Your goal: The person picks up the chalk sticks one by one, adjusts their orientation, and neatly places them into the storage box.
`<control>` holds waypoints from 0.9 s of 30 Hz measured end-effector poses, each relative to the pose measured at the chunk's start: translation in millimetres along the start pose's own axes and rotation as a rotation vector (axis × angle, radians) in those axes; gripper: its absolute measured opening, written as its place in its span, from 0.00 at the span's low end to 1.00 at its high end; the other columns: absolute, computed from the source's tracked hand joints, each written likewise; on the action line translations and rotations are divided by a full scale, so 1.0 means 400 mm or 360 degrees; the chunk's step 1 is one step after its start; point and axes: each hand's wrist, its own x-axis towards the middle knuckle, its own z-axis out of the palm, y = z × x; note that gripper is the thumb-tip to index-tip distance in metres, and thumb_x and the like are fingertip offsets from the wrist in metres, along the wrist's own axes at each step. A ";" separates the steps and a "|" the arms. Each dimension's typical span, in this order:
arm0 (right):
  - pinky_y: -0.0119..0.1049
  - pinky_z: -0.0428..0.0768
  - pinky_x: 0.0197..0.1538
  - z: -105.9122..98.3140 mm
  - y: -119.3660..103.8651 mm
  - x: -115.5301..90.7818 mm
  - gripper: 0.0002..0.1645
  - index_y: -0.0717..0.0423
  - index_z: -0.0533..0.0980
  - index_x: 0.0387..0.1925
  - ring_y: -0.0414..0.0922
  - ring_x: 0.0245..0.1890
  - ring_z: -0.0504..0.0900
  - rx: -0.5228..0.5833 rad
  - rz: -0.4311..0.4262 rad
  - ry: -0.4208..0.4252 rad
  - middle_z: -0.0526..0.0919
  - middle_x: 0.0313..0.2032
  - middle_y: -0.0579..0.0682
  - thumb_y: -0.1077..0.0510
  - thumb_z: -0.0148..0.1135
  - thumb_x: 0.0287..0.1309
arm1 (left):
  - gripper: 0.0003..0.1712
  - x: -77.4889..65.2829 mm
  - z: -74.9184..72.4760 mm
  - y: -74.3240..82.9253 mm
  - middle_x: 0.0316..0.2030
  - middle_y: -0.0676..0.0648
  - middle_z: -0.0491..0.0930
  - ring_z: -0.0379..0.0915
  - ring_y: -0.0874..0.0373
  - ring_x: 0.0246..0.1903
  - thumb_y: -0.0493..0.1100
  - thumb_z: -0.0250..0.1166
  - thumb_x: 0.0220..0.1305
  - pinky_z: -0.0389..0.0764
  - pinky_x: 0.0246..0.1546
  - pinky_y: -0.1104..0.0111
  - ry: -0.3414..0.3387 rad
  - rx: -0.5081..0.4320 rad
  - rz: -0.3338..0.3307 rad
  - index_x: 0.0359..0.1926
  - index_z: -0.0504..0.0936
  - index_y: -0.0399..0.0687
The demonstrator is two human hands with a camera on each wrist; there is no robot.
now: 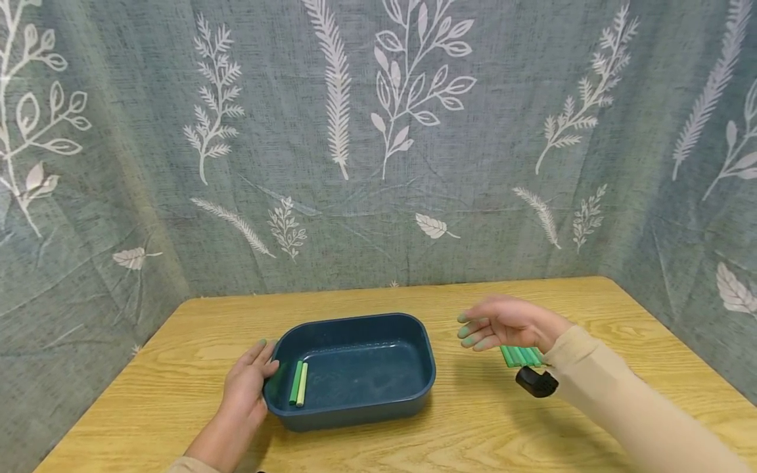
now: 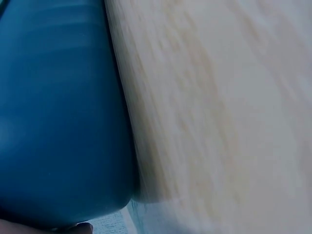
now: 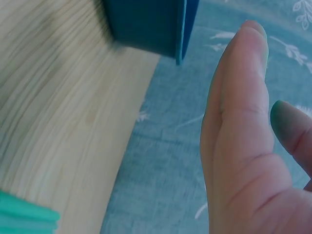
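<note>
A dark blue, deep rectangular dish (image 1: 367,412) with rounded corners stands on the table. My left hand (image 1: 244,381) rests against its left end, fingers extended along the outside and the thumb at the rim. The left wrist view shows the dish's smooth side wall (image 2: 63,112) close up. Inside, near the left end, a green stick (image 1: 296,382) and a pale yellow-green stick (image 1: 302,385) lie side by side. My right hand (image 1: 508,322) hovers right of the dish, fingers extended, holding nothing. Below it lie several green sticks (image 1: 520,357) in a row, partly hidden by the hand and wrist.
The light wooden table (image 1: 473,427) carries the dish and the green sticks. A grey-green curtain (image 1: 355,243) with white leaf prints surrounds its back and sides. A black device (image 1: 537,382) sits at my right wrist.
</note>
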 end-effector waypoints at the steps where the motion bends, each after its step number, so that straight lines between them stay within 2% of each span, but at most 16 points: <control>1: 0.34 0.83 0.43 -0.006 0.003 -0.006 0.21 0.72 0.65 0.59 0.44 0.37 0.84 0.0006 0.0001 0.0004 0.81 0.38 0.55 0.59 0.44 0.74 | 0.36 0.000 0.000 0.000 0.75 0.40 0.35 0.29 0.47 0.73 0.27 0.37 0.74 0.48 0.70 0.58 -0.0002 0.0000 0.0002 0.75 0.29 0.38; 12: 0.36 0.83 0.44 -0.065 0.025 -0.054 0.22 0.70 0.64 0.60 0.43 0.38 0.84 0.0019 0.0000 0.0014 0.82 0.38 0.52 0.57 0.47 0.74 | 0.37 -0.001 -0.001 -0.001 0.75 0.39 0.35 0.29 0.47 0.73 0.27 0.37 0.74 0.47 0.71 0.57 0.0019 -0.0004 -0.0012 0.75 0.29 0.39; 18: 0.37 0.83 0.45 -0.107 0.049 -0.080 0.30 0.77 0.56 0.63 0.43 0.37 0.84 -0.0012 0.0018 0.0076 0.83 0.37 0.51 0.58 0.50 0.72 | 0.37 -0.002 -0.002 -0.007 0.75 0.38 0.34 0.28 0.46 0.73 0.26 0.38 0.74 0.48 0.71 0.56 0.0009 0.0005 0.0004 0.75 0.28 0.38; 22: 0.36 0.83 0.44 -0.137 0.066 -0.094 0.27 0.75 0.61 0.60 0.43 0.37 0.84 -0.0007 0.0032 0.0116 0.83 0.37 0.51 0.57 0.52 0.72 | 0.37 -0.002 0.000 -0.005 0.75 0.38 0.35 0.29 0.46 0.73 0.27 0.38 0.74 0.48 0.71 0.56 0.0012 0.0015 0.0011 0.75 0.29 0.38; 27: 0.35 0.83 0.44 -0.173 0.085 -0.103 0.30 0.77 0.60 0.62 0.43 0.38 0.84 -0.0022 0.0064 0.0176 0.82 0.37 0.50 0.56 0.53 0.71 | 0.37 -0.002 0.002 -0.003 0.75 0.38 0.37 0.29 0.46 0.73 0.26 0.39 0.73 0.46 0.71 0.57 0.0030 0.0031 0.0023 0.75 0.31 0.37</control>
